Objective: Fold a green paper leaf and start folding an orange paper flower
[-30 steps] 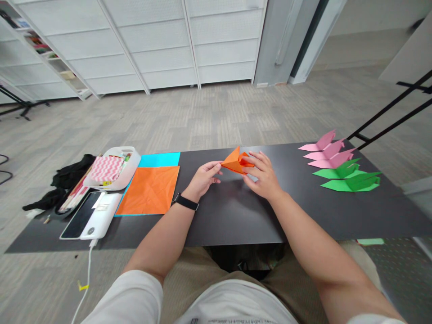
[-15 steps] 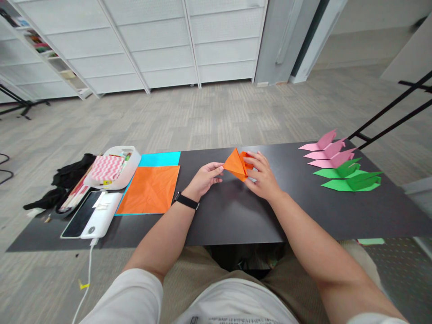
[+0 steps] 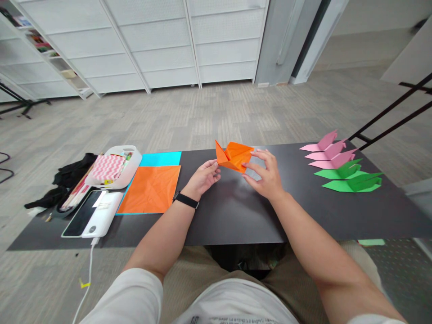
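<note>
Orange folded paper (image 3: 238, 155) is held over the black table (image 3: 232, 220), its left end pinched by my left hand (image 3: 204, 177), its opposite edge by my right hand (image 3: 269, 177). Caution: uneven pulling may tear it or skew creases.

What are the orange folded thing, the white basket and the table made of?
The orange folded piece looks like thin matte paper: it shows sharp creases and standing flaps. The white basket is probably smooth plastic, judging by its rounded rim. The dark table has a soft sheen, perhaps laminate or painted metal; I can't tell which.
</note>
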The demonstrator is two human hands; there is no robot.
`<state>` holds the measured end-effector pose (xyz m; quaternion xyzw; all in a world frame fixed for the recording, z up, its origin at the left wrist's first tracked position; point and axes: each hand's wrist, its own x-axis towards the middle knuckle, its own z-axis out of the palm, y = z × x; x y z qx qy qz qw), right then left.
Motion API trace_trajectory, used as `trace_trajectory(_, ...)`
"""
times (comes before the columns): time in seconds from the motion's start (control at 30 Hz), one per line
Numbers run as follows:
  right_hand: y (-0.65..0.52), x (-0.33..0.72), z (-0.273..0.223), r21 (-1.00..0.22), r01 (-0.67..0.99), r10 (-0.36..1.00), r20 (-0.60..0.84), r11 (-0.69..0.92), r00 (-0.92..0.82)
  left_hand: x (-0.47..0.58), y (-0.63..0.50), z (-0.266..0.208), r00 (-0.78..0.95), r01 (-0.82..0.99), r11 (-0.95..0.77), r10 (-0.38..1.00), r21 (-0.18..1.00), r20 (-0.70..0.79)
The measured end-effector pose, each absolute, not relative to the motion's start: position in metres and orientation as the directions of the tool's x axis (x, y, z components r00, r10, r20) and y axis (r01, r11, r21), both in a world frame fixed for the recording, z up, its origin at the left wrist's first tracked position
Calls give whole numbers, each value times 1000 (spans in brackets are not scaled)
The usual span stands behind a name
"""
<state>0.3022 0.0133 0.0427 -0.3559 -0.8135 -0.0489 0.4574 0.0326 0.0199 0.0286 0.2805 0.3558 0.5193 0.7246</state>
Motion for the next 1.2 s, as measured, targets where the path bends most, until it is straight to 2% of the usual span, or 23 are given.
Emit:
trace_trajectory(0.23, 9, 300, 47, -204, 619, 520, 762, 758, -386, 33, 19, 29, 273, -562, 338, 937, 755, -216)
trace_trajectory(0.37, 2, 297, 50, -254, 557, 529, 742, 790, -412, 33, 19, 28, 279, -542, 352, 932, 763, -231)
trace_trajectory(0.47, 0, 298, 51, -399, 479, 581, 745, 782, -328, 31, 20, 25, 282, -528, 365, 927, 767, -247)
trace_trajectory(0.53, 4, 301, 49, -541, 450, 661, 732, 710, -163, 30, 21, 24, 316, -505, 396, 912, 767, -262)
trace_trajectory(0.63, 15, 308, 43, -742, 335, 781, 624, 581, 28, 28, 20, 25, 399, -424, 467, 865, 776, -303)
trace_trajectory(0.67, 19, 311, 42, -794, 260, 818, 574, 549, 25, 27, 20, 25, 424, -391, 490, 847, 779, -319)
trace_trajectory(0.73, 24, 314, 39, -846, 201, 870, 485, 493, -92, 27, 18, 27, 464, -330, 522, 815, 786, -347)
trace_trajectory(0.83, 25, 313, 36, -868, 235, 888, 377, 438, -264, 26, 16, 29, 488, -259, 533, 792, 805, -367)
trace_trajectory(0.9, 23, 309, 34, -869, 261, 888, 337, 421, -312, 26, 15, 29, 496, -216, 527, 784, 822, -372)
trace_trajectory(1.07, 22, 302, 29, -851, 291, 876, 329, 437, -352, 27, 13, 27, 531, -141, 513, 761, 847, -372)
trace_trajectory(1.2, 20, 303, 35, -744, 386, 828, 407, 545, -384, 29, 13, 26, 539, -117, 514, 751, 850, -381)
